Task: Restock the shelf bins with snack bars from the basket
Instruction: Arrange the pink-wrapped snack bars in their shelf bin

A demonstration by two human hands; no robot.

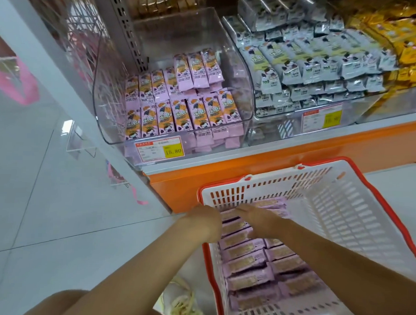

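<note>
I see right hand (259, 220) fingers (244, 209) flat on crosswise purple snack bars (245, 262), lower centre; left hand (203, 222) fingers: can't tell.

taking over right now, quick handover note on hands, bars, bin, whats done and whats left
Left hand: at the basket's far left corner, fingers among the bars; grip unclear.
Right hand: on the same bars beside it; grip unclear.
Basket: on the floor before the shelf, rows of purple bars inside.
Clear bin: partly filled with pink bars, room behind and above.
Left: lift bars out and stack them in the bin until the basket is empty.
</note>
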